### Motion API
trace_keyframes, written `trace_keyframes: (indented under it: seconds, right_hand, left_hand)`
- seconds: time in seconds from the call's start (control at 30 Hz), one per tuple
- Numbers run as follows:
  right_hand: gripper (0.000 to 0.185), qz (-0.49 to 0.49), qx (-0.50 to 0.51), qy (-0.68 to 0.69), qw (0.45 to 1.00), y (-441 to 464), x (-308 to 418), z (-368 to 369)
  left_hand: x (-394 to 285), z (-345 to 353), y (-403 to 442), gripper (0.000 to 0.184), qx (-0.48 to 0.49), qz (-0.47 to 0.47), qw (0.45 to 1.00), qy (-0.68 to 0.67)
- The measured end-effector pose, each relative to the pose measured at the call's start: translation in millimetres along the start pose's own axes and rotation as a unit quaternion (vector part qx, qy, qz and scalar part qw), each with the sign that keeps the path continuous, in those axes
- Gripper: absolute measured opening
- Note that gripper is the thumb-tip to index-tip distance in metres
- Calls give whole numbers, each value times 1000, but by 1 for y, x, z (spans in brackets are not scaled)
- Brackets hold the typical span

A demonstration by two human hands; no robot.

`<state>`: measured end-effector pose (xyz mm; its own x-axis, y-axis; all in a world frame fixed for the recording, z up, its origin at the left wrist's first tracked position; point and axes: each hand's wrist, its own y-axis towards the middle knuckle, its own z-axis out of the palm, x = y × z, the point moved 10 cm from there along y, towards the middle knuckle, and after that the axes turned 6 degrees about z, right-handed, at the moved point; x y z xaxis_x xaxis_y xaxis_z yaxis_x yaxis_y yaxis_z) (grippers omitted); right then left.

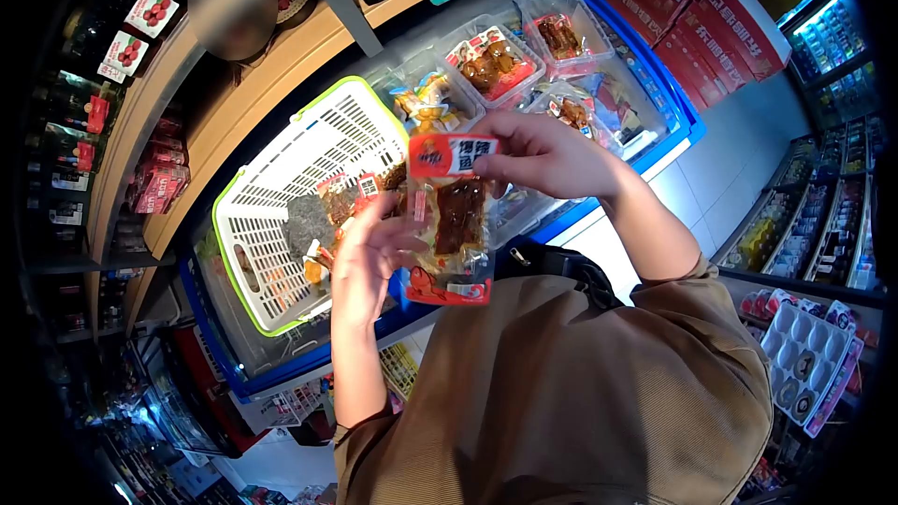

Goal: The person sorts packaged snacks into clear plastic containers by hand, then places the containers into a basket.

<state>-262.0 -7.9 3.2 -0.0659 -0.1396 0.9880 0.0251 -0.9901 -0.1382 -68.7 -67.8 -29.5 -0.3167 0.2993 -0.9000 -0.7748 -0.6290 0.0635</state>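
My right hand (552, 154) pinches the top end of a clear and red packet of dark brown snack food (460, 215), held upright in front of me. My left hand (369, 248) is at the packet's left edge with its fingers loosely apart; whether they touch it I cannot tell. Behind the left hand is a white basket (290, 154) with a green rim. In it lie several small snack packets (339, 198) and a dark grey fuzzy-looking item (307, 224). My left hand hides part of the basket's contents.
Clear plastic tubs of packaged snacks (491, 64) stand beside the basket on a blue-edged chest (669, 89). Wooden shelves (178, 145) with jars and boxes run along the left. Red cartons (720, 28) are stacked at the upper right. Stocked shelves (795, 215) line the right side.
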Motion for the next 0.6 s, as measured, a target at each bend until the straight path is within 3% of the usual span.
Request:
trace_keyframes:
  seconds: [0.03, 0.07, 0.17, 0.2, 0.37, 0.6]
  right_hand:
    - [25, 4, 22, -21, 1000, 3, -1, 6]
    - [29, -15, 9, -32, 999, 6, 1, 8]
    - [36, -31, -29, 28, 999, 9, 4, 12]
    - [39, -29, -43, 55, 997, 5, 9, 14]
    - [19, 32, -10, 87, 996, -15, -33, 41]
    - [17, 54, -33, 111, 992, -21, -55, 53]
  left_hand:
    - [7, 10, 0, 52, 19, -47, 998, 23]
    - [6, 14, -3, 26, 1, -5, 988, 152]
    - [20, 9, 1, 11, -92, -65, 984, 141]
    - [15, 7, 2, 8, -120, -39, 978, 164]
    - [5, -2, -3, 8, -172, -10, 971, 165]
    - [16, -12, -8, 8, -200, -16, 966, 164]
